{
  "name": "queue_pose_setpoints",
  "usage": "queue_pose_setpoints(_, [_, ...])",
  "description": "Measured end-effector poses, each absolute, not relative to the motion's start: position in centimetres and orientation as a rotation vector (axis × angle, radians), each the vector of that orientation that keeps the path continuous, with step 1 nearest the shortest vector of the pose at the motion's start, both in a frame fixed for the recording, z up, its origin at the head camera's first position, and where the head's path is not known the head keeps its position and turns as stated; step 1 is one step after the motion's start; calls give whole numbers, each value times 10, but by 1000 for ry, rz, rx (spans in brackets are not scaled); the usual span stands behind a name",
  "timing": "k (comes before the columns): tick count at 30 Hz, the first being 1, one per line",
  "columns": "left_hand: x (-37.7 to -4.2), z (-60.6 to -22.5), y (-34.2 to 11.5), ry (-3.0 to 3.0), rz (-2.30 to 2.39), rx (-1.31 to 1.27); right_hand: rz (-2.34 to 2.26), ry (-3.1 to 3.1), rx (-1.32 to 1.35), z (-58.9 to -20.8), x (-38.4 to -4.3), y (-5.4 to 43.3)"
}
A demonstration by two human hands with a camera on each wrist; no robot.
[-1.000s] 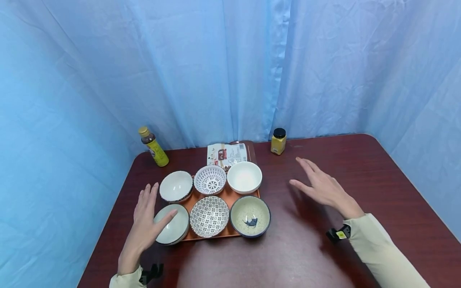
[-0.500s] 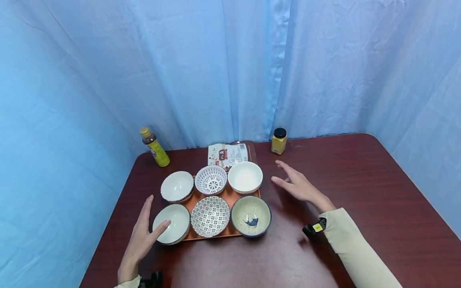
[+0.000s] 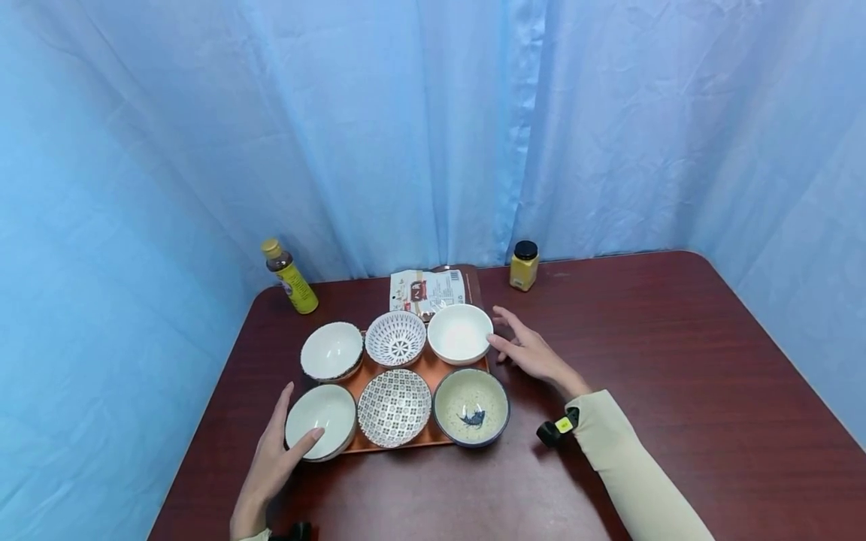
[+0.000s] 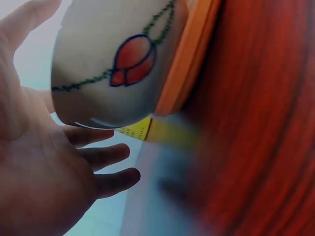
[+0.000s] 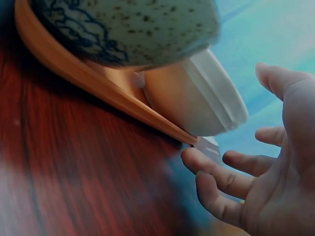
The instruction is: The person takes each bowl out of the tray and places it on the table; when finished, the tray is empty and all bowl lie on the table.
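Six bowls would be too exact, so several bowls stand in two rows on an orange tray (image 3: 430, 368). My left hand (image 3: 269, 464) is at the front-left pale bowl (image 3: 321, 422), its thumb over the rim and its fingers along the outer left side. In the left wrist view this bowl (image 4: 106, 64) shows a red flower bud on its wall, and the hand's fingers are spread. My right hand (image 3: 534, 355) is beside the back-right white bowl (image 3: 460, 333), fingertips close to its right rim. In the right wrist view the fingers are loosely bent and hold nothing.
Behind the tray lies a white printed packet (image 3: 428, 291). A bottle with a yellow cap (image 3: 291, 278) stands at the back left, and a yellow jar with a black lid (image 3: 524, 266) at the back. Blue curtains (image 3: 433, 135) surround the table (image 3: 643, 338).
My right hand has moved left to the white bowl's right side. The left hand has lowered toward the front-left bowl, its thumb now over the rim. The bowls have stayed in place.
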State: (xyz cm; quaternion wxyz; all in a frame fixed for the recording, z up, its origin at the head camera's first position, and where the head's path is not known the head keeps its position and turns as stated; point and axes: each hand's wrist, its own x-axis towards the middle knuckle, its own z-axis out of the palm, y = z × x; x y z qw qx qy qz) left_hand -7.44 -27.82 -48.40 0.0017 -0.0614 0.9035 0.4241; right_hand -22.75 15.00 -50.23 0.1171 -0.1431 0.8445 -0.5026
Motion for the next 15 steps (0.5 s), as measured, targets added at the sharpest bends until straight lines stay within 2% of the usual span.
queue_pose_setpoints(15, [-69,-503,-284,2768,1405,-194,-1643,2300,-401,-517,-233,130])
